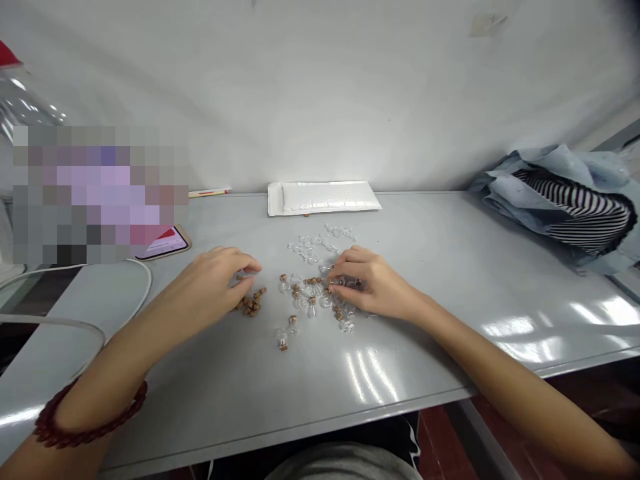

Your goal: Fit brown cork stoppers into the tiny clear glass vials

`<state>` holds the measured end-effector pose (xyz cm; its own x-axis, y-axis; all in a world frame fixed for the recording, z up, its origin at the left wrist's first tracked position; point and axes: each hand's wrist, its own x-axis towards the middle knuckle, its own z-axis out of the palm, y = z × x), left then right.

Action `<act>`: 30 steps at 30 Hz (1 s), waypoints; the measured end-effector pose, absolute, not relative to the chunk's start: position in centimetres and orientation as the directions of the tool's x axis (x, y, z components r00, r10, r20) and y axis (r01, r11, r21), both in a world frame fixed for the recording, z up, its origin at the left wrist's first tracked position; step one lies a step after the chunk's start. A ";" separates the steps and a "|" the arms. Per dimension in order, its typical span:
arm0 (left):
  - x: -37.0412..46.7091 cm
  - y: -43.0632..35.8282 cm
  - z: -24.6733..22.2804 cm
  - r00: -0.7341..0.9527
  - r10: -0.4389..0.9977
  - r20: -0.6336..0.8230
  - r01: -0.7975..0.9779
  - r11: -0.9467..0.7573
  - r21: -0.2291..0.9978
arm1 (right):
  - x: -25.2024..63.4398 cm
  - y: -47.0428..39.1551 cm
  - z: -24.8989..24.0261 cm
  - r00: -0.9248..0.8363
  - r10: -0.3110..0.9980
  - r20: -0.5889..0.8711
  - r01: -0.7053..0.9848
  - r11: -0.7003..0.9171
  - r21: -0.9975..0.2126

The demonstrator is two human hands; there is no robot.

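My left hand [220, 283] is over the left edge of a small pile of brown corks [251, 305], thumb and fingers apart with nothing seen between them. My right hand [367, 280] reaches over the right side of a cluster of tiny corked glass bottles [313, 305]; its thumb and fingertips are close around a small corked bottle. Two corked bottles, one of them [282, 339] with its cork toward me, lie nearer the front. Behind the cluster are several clear bottles [306, 250] with no corks visible.
A white padded packet [327, 198] lies at the back by the wall. On the left are a phone [167, 243], a white cable [145, 273] and a pencil-like stick [209, 193]. Bunched blue and striped cloth [575, 200] sits at the right on the grey table [430, 233].
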<state>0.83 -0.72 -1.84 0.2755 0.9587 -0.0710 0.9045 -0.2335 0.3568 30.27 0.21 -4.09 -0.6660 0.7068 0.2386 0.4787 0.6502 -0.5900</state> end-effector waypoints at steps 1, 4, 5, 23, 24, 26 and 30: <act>0.6 -0.6 -2.1 0.277 0.958 -0.069 0.912 -0.239 0.334 | 30.4 0.4 -4.1 -0.651 0.718 0.244 0.471 0.636 -0.611; 0.0 -0.4 -2.6 0.267 0.959 -0.099 0.919 -0.222 0.325 | 31.0 1.2 -4.1 -0.522 0.803 0.288 0.497 0.561 -0.662; -0.2 -0.3 -2.8 0.258 0.959 -0.117 0.921 -0.207 0.330 | 31.3 1.6 -4.3 -0.460 0.833 0.308 0.530 0.536 -0.657; -1.4 -0.1 -3.8 0.177 0.981 -0.083 0.966 -0.157 0.204 | 33.1 4.7 -6.2 -0.380 0.906 0.189 0.729 0.419 -0.541; -1.5 -0.2 -3.9 0.168 0.983 -0.073 0.968 -0.150 0.199 | 33.1 4.7 -6.1 -0.380 0.909 0.171 0.738 0.409 -0.537; -1.8 -0.2 -4.0 0.155 0.984 -0.090 0.971 -0.134 0.199 | 33.1 4.6 -5.9 -0.367 0.917 0.155 0.748 0.390 -0.537; -1.5 -0.2 -3.3 0.150 0.972 -0.179 0.969 -0.109 0.220 | 33.0 4.2 -5.5 -0.319 0.930 0.184 0.731 0.365 -0.577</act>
